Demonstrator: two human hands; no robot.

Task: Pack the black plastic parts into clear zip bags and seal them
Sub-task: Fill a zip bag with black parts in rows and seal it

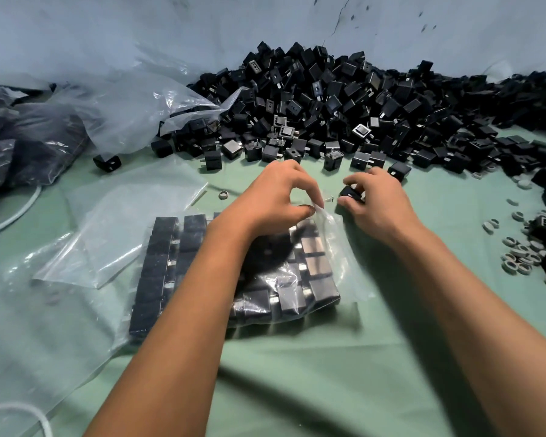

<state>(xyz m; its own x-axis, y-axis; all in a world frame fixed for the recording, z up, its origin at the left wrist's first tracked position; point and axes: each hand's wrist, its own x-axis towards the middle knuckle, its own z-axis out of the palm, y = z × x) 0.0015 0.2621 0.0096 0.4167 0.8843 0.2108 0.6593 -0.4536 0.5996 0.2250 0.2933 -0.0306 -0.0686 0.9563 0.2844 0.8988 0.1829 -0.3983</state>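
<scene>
Far from finished, judging by the heap of loose black parts (344,105) banked against the wall along the back of the green bench (297,373) and spilling off to the right. At far left, dark filled bags (29,146), apparently packed already, though too blurred to tell whether sealed. Nearer, a slack clear sheet (158,102) draped beside the heap and flat empty zip bags (117,225) lying to the left of the work, waiting. In the middle, one clear zip bag (297,272) nearly full, black parts laid in tidy rows inside, mouth at the far right corner open and unsealed. Left hand (275,197) pinching that bag's top edge, grip closed on the plastic and lifting the mouth. Right hand (372,197) just beside the opening, fingers curled round one black part (349,192), probably about to feed it in. Left to do on this bag: last few parts, then pressing the zip shut. Small pale rings (517,260) scattered at right and one ring (223,194) beyond the bag, untouched.
</scene>
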